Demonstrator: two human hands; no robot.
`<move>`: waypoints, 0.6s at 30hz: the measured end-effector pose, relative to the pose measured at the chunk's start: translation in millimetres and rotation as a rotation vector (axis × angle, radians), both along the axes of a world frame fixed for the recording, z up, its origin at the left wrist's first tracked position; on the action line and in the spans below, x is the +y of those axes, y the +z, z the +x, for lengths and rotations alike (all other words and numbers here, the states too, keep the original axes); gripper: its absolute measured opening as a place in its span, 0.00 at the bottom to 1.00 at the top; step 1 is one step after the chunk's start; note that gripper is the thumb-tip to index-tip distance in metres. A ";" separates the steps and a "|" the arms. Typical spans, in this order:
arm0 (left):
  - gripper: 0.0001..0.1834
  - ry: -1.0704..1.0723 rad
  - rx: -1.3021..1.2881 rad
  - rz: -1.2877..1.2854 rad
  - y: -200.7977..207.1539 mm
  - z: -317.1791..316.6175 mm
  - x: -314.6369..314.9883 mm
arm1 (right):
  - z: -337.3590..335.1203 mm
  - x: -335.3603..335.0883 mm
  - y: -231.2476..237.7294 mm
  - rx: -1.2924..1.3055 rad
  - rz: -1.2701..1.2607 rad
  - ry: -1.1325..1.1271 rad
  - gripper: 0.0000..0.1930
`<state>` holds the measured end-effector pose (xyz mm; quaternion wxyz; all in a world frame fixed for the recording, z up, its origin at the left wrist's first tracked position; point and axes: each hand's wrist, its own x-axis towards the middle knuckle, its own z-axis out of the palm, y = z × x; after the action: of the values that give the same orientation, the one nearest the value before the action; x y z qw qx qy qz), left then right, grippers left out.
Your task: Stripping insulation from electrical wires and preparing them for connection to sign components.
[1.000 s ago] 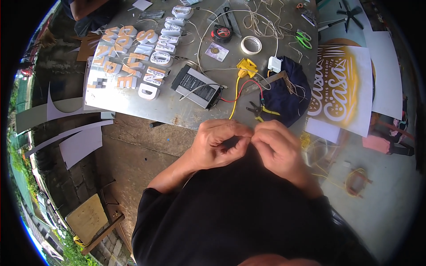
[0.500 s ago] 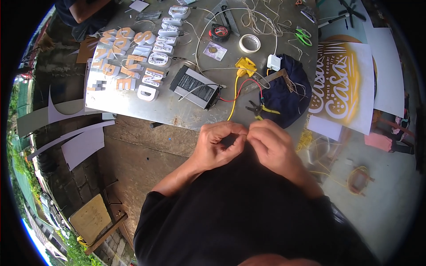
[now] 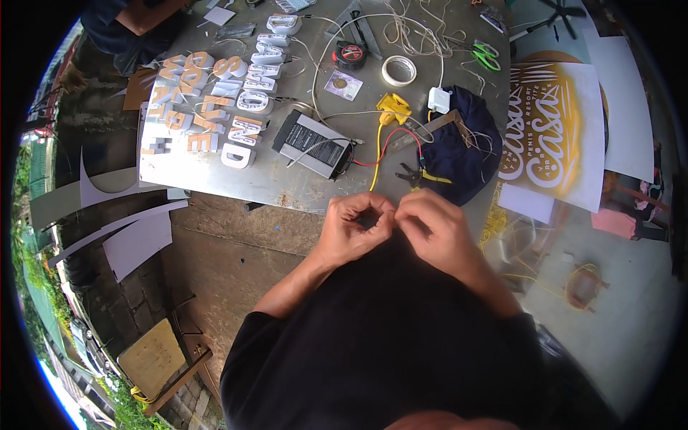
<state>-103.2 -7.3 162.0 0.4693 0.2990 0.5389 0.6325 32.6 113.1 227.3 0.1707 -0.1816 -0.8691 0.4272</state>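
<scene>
My left hand point(image 3: 357, 228) and my right hand point(image 3: 436, 228) meet fingertip to fingertip just off the table's near edge, in front of my black shirt. Both are closed in a pinch; whatever the fingers hold is too small or hidden to make out. Close beyond my right hand lie pliers point(image 3: 412, 174) with dark jaws and yellow handles, partly against a dark blue cloth point(image 3: 469, 161). A yellow cable runs from a yellow clamp-like piece point(image 3: 393, 107) down toward my fingers. A silver and black power supply box point(image 3: 312, 143) with a red wire sits beyond my left hand.
White block letters point(image 3: 247, 129) stand in rows on the metal table point(image 3: 287, 197). Farther back are a tape measure point(image 3: 350, 54), a tape roll point(image 3: 399, 71), green scissors point(image 3: 486, 56) and loose cables. A painted sign point(image 3: 555, 129) lies right; a wooden stool point(image 3: 152, 358) stands lower left. Another person's arm point(image 3: 147, 16) shows far left.
My hands stay pinched together, with the fingers shifting slightly. The whole view has moved a little, so the table's things appear slightly displaced.
</scene>
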 end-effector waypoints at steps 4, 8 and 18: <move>0.03 0.157 0.236 0.191 34.6 -8.2 10.6 | -14.6 2.2 26.7 0.149 0.025 -0.120 0.12; 0.05 0.136 0.401 0.295 51.0 -19.9 16.7 | -16.5 3.1 33.0 0.258 0.263 -0.090 0.12; 0.03 0.017 0.319 0.199 57.4 -20.0 11.4 | -17.4 2.7 43.8 0.175 0.067 -0.043 0.12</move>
<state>-123.2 4.1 219.4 0.3407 0.4359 0.5436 0.6312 15.2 115.8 271.0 0.2613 -0.1564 -0.8605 0.4084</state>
